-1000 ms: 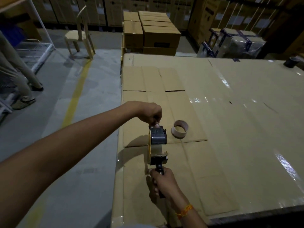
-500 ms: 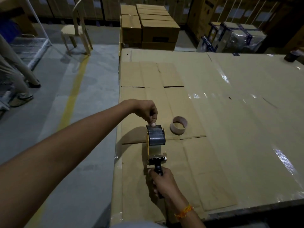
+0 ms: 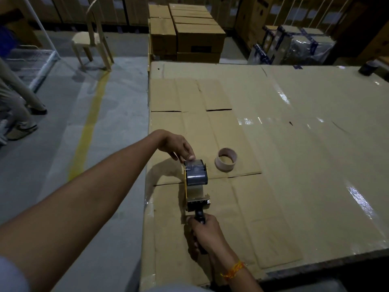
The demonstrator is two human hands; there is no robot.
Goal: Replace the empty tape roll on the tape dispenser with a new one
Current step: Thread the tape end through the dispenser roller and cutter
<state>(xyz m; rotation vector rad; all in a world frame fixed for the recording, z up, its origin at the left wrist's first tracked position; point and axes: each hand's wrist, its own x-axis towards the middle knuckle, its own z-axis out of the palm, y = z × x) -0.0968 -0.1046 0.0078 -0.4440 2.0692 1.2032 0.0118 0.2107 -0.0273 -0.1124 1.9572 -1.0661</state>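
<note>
1. Brown corrugated cardboard sheets (image 3: 273, 127), partly glossy with clear tape, cover the big work table in front of you; flattened box panels (image 3: 189, 95) lie on its near-left part.
2. Your right hand (image 3: 207, 232) is wrapped tight around the black handle of the hand-held tape dispenser with the yellow side plate (image 3: 196, 186), close to the table's near-left edge.
3. The dispenser points away from you, its handle toward your body and its roll end farther out over the cardboard.
4. A roll of clear packing tape (image 3: 196, 172) sits in the dispenser's cradle, and a strip of it runs down toward the metal front plate just above the handle.
5. Your left hand (image 3: 177, 147) reaches across from the left and rests its fingertips (image 3: 190, 158) on the top far edge of that roll, fingers bunched together; whether they pinch a loose tape end, you cannot tell from here.
6. The empty pale cardboard tape core (image 3: 226, 159) lies on the cardboard just to the right of the dispenser's roll end, apart from it and from both hands.
7. An orange thread band (image 3: 232, 269) circles your right wrist.
8. Stacked brown cartons (image 3: 189, 34) stand beyond the table's far edge, and a pale plastic chair (image 3: 90, 43) stands on the grey floor to the left, beside a yellow painted floor line (image 3: 88, 127).
9. A small dark cylindrical object (image 3: 367, 67) sits at the table's far right corner; its kind is unclear.
</note>
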